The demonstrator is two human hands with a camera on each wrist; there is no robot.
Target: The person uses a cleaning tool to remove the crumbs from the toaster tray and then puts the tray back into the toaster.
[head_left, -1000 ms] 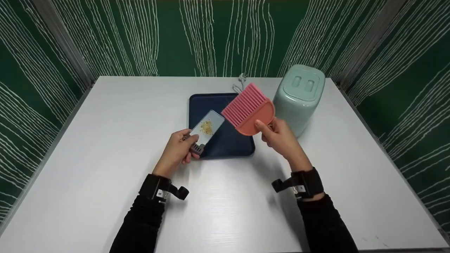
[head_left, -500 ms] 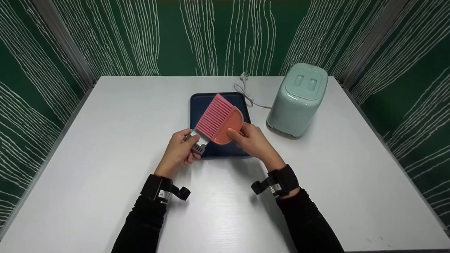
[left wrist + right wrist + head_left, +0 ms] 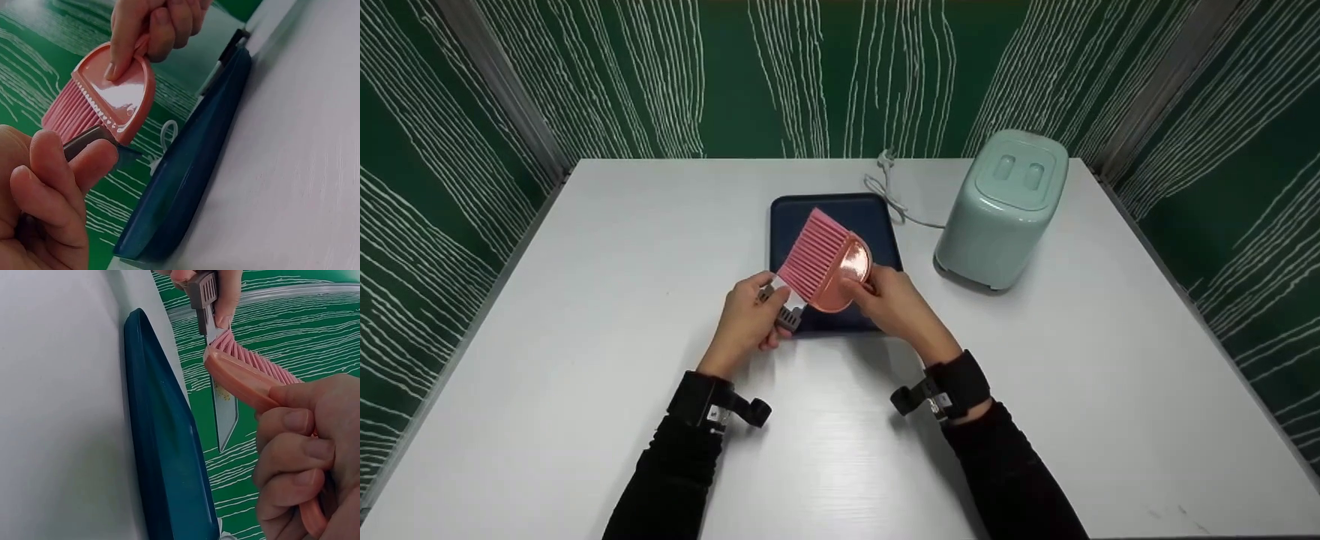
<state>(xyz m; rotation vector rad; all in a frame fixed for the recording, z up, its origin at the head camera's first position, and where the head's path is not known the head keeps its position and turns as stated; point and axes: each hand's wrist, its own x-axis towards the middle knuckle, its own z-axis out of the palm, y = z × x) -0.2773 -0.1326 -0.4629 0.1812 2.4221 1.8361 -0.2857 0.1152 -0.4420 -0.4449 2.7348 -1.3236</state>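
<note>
My left hand grips the grey slotted end of a flat metal crumb tray, thumb on top. Yellowish crumbs lie on its plate. A hand brush with pink bristles and a glossy coral, half-round head is in my right hand, which pinches the head with the thumb on its upper face. In the head view the brush covers most of the crumb tray. Its bristles lie over the plate near the grey end. Both are held above a navy tray on the white table.
A mint-green toaster stands to the right of the navy tray. Its pale cord and plug lie behind the tray, near the table's back edge. Green walls with white streaks enclose the table at the back and sides.
The brush has moved left and down from the right, over the crumb tray, hiding the crumbs in the head view. Lately it has tilted, its head now catching light. My left hand keeps its grip.
</note>
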